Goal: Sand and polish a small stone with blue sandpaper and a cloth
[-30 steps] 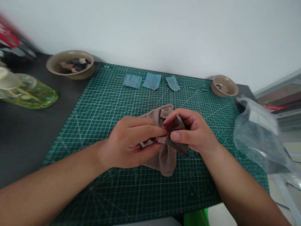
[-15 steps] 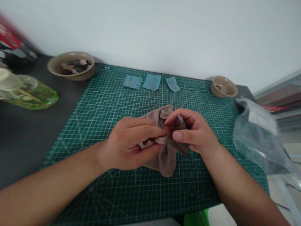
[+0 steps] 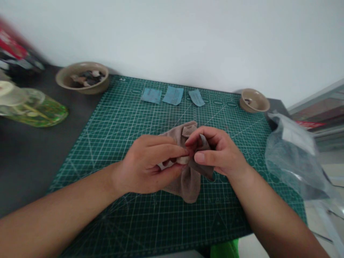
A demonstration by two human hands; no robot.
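My left hand [image 3: 149, 165] is closed, its thumb and fingertips pinching a small pale piece [image 3: 183, 159] whose kind I cannot make out. Facing it, my right hand [image 3: 225, 152] holds a thin dark grey flap [image 3: 205, 170], perhaps cloth or leather, between thumb and curled fingers. The fingertips of both hands nearly meet, and where the two pieces join is hidden. Beneath them a brownish-grey fabric piece [image 3: 192, 191] lies rumpled on the green cutting mat [image 3: 129, 222].
Three blue paper pieces [image 3: 173, 95] lie along the mat's far side. A large bowl [image 3: 94, 89] of dark and pale scraps and a bottle [image 3: 45, 113] with green contents stand left. At right are a small bowl [image 3: 255, 106] and a clear plastic bag [image 3: 290, 161].
The view has shifted slightly. Both hands keep almost the same pose, with the right fingertips a little nearer the left ones.
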